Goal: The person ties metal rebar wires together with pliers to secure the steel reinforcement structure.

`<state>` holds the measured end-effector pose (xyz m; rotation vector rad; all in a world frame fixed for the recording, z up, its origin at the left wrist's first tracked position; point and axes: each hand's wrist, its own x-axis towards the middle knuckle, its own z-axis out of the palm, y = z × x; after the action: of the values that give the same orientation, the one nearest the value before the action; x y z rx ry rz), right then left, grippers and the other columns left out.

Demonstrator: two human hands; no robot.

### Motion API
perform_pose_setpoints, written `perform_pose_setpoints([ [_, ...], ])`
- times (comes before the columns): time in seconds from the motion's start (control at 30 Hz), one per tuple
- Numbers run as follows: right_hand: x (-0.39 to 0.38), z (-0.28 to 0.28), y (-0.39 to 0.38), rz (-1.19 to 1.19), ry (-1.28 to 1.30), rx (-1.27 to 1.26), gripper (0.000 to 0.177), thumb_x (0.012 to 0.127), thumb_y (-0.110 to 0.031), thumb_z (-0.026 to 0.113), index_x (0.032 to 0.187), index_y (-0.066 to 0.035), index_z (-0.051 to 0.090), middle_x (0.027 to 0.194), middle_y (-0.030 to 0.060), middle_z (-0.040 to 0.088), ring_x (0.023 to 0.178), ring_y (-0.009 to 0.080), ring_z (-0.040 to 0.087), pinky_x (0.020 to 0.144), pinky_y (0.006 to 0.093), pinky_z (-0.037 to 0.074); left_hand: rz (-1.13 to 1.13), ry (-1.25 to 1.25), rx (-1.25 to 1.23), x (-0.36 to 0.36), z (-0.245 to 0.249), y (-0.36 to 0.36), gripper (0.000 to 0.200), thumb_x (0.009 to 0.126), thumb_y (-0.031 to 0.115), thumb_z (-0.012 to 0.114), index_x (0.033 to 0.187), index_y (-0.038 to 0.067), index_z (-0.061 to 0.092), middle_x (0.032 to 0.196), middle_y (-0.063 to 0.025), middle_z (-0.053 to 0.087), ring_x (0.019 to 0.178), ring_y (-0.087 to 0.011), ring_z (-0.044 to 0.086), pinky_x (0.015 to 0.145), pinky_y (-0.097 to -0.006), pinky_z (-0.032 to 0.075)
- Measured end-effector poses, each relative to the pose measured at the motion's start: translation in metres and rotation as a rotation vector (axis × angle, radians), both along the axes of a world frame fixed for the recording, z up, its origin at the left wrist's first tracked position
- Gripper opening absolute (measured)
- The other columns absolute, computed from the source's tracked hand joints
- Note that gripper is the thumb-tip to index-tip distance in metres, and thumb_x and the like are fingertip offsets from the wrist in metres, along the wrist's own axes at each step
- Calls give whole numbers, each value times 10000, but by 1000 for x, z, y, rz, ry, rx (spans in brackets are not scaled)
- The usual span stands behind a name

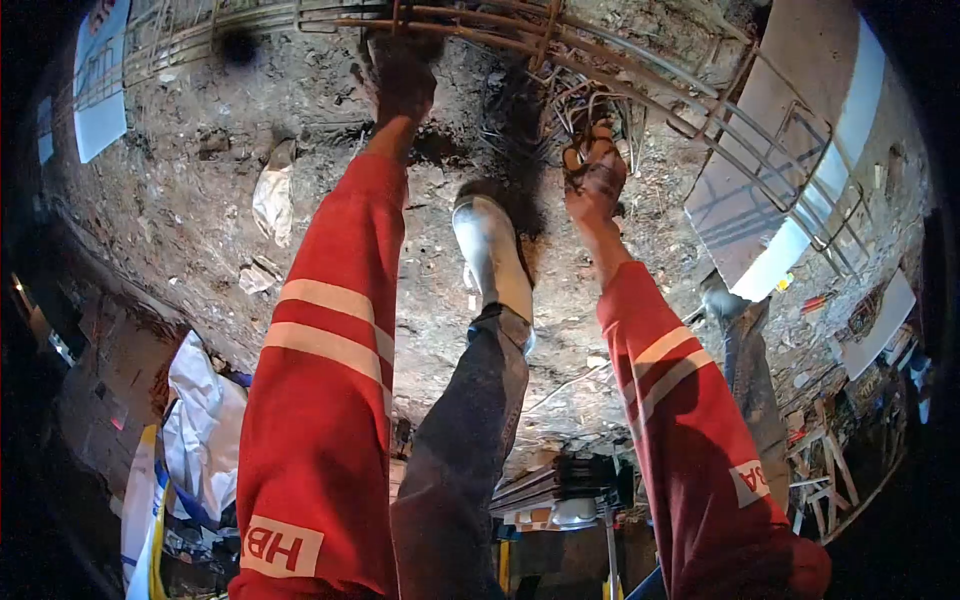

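A: Where are the hands now?

B: The left hand is in shadow, close under the long metal bars. I cannot tell how open it is, or if it grips something. The right hand has its fingers curled, almost closed, around a small looped thing. What this thing is exactly, I cannot say. It is just beside some bent metal pieces above the rough ground.

A: What could go wrong, in your opinion?

B: The looped thing could catch in the bent pieces, because they lie so tangled. Bare skin could be scratched by a metal end. In the shadow, a finger could be pinched against a bar. Also the white boot could slip, since the ground is uneven.

A: Is there any writing?

B: On the left sleeve patch I read "HB", upside down. The right sleeve patch shows an "A", with part of another letter. The markings on the pale board are too unclear.
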<state>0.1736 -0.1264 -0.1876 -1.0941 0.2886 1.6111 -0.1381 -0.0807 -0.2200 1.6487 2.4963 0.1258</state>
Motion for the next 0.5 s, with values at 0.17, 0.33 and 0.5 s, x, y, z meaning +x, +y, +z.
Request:
perform_pose_setpoints([
  [0.17,-29,26,16,549,-806,260,98,959,-89,519,1036,-90,581,1007,17,583,806,110,536,666,264,484,-167,-150,-136,4,11,12,338,819,196,561,1118,49,620,1044,-184,648,950,-353,629,781,-443,498],
  [0.33,-111,61,54,777,-1560,-118,493,812,-242,740,1145,38,507,1047,201,617,1007,300,578,924,386,439,-45,-670,-11,75,63,4,399,840,284,644,1129,16,582,943,-221,648,882,-417,617,748,-523,476],
  [0.5,-98,45,52,836,-1234,-123,543,819,-213,691,1244,44,470,1020,202,623,959,313,590,859,377,468,136,-402,207,136,42,-45,663,805,408,687,1256,-54,537,1237,-288,561,1249,-461,444,1050,-576,322],
])
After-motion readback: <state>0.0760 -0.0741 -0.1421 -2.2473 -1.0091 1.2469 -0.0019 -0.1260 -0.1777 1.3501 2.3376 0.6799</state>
